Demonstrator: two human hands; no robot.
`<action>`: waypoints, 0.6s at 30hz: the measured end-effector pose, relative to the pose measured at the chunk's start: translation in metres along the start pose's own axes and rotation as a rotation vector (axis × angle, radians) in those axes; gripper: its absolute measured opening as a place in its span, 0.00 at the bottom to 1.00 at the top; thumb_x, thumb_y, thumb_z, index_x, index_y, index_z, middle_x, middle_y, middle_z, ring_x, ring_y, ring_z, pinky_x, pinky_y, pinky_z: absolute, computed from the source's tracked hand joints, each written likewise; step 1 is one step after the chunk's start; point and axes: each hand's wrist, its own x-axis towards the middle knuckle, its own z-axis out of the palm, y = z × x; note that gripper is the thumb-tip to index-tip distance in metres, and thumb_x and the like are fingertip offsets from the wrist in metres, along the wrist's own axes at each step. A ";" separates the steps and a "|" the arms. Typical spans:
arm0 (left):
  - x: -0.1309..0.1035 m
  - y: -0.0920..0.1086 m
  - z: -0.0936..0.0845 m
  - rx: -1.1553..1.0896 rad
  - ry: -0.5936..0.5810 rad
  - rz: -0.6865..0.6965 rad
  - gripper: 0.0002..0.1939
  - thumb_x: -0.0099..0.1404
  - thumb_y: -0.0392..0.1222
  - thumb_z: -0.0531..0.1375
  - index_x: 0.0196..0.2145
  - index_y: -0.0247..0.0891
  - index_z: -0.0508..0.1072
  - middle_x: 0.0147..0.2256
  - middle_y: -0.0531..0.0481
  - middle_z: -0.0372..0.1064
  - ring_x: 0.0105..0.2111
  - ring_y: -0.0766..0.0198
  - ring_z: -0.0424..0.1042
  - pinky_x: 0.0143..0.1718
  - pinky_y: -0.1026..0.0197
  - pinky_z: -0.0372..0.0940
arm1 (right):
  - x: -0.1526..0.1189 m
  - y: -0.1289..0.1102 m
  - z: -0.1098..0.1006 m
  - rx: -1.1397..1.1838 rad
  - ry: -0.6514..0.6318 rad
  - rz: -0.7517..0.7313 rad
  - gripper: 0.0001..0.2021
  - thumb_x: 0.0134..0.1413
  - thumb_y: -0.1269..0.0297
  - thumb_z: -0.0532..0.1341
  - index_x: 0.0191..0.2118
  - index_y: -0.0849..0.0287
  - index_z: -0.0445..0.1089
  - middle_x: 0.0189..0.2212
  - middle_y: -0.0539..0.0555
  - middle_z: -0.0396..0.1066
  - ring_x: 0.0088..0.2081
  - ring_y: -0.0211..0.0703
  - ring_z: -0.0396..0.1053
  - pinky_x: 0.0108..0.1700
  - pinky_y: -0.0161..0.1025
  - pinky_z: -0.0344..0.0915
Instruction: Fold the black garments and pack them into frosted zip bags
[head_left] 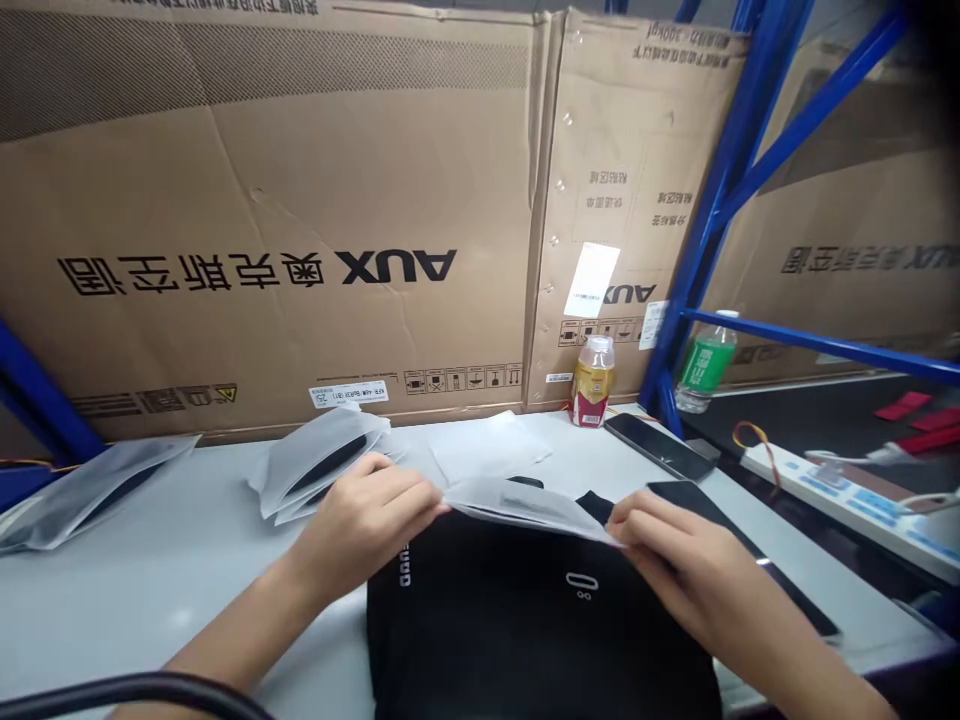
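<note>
Between my two hands stretches a translucent white plastic bag (525, 503), held up by its edge. My left hand (375, 515) is closed on the bag's left corner, and my right hand (679, 550) pinches its right corner. Below it lies a black cloth item (517, 620) with small white markings. To the left sits a pile of translucent bags (319, 460) with dark contents. Another such bag (97, 490) is at the far left. A flat translucent sheet (491, 445) lies behind my hands.
Large cardboard boxes (270, 190) stand behind the white table (187, 600). A drink bottle (592, 382), a black phone (660, 446) and a long dark device (787, 590) are to the right. Beyond the blue rack (720, 200) are a green-labelled bottle (706, 365) and a power strip (847, 505).
</note>
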 end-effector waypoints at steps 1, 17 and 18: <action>-0.001 -0.002 0.000 -0.036 -0.009 -0.008 0.09 0.79 0.34 0.57 0.37 0.40 0.71 0.31 0.57 0.74 0.27 0.66 0.69 0.40 0.58 0.62 | -0.001 0.001 -0.002 -0.017 0.011 0.005 0.08 0.75 0.68 0.53 0.41 0.52 0.66 0.42 0.54 0.74 0.38 0.44 0.74 0.40 0.40 0.70; 0.006 0.038 0.007 -0.263 -0.087 0.106 0.03 0.75 0.35 0.58 0.44 0.39 0.72 0.35 0.49 0.76 0.31 0.61 0.71 0.37 0.55 0.63 | 0.023 -0.052 0.031 -0.174 0.134 -0.178 0.11 0.62 0.75 0.63 0.45 0.53 0.77 0.61 0.54 0.75 0.59 0.63 0.72 0.52 0.58 0.75; 0.007 0.039 0.009 -0.264 -0.113 0.099 0.06 0.75 0.34 0.57 0.46 0.39 0.72 0.37 0.48 0.77 0.33 0.60 0.72 0.37 0.55 0.63 | 0.021 -0.055 0.027 -0.106 0.138 -0.196 0.13 0.63 0.76 0.61 0.45 0.52 0.77 0.61 0.54 0.75 0.60 0.61 0.72 0.55 0.57 0.75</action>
